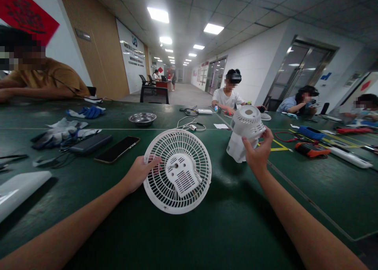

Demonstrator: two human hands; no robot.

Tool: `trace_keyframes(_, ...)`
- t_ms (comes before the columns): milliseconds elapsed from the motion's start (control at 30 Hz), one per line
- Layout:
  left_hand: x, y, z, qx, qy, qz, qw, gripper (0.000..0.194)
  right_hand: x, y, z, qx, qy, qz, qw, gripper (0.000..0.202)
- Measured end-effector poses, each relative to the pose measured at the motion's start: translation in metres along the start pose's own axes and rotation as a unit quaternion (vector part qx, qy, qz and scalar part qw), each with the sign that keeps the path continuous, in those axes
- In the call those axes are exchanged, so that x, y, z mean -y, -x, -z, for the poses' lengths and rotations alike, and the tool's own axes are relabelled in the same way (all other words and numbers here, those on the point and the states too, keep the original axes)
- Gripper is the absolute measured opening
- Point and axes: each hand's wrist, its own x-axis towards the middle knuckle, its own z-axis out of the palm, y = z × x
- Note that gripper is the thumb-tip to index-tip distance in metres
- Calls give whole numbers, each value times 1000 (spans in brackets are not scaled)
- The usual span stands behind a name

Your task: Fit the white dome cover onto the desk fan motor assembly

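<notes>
My left hand (143,171) grips the left rim of a round white fan grille (153,187), its thumb over the front and its fingers showing behind the slots. A white motor cover with vents (184,179) sits at the grille's middle. On the right, my right hand (258,149) is closed around a white vented plastic housing (246,122), which tapers to a round top with an opening and has a wider block below. Both parts appear raised over the green table (224,230). Some right fingers are hidden behind the housing.
A steel bowl (142,119), a phone (117,149), a dark case (91,144) and gloves (59,134) lie to the left. White cables (193,126) run behind the grille. At right are an orange multimeter (312,149) and a blue tray (311,133). Several people sit around the table.
</notes>
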Motion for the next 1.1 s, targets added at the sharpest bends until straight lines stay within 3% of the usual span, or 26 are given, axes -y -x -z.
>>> trace_keyframes(100, 1, -1, 0, -4, -4, 2, 1000, 40, 28, 20, -7, 74, -31, 2, 997, 76)
trace_keyframes(200, -1, 0, 0, -14, -2, 9, 1000, 39, 48, 46, -20, 215, -39, 2, 976, 70)
trace_keyframes(333, -2, 0, -1, -16, 3, 6, 1000, 40, 55, 69, -36, 392, -39, -43, 918, 62)
trace_keyframes(433, -1, 0, -1, -15, 4, 5, 1000, 41, 50, 71, -40, 462, -37, -78, 882, 63)
trace_keyframes(633, 0, 0, 0, -4, 9, 5, 1000, 44, 44, 66, -35, 487, 16, -34, 873, 66)
trace_keyframes(767, -2, 2, 0, 1, 1, 10, 1000, 43, 51, 69, -34, 463, -5, -26, 886, 64)
trace_keyframes(967, -2, 1, -1, 4, -2, 4, 1000, 43, 65, 67, -29, 430, -35, 16, 902, 37)
trace_keyframes(1100, -1, -1, -1, -1, -1, -5, 1000, 42, 68, 66, -27, 457, -54, 18, 887, 33)
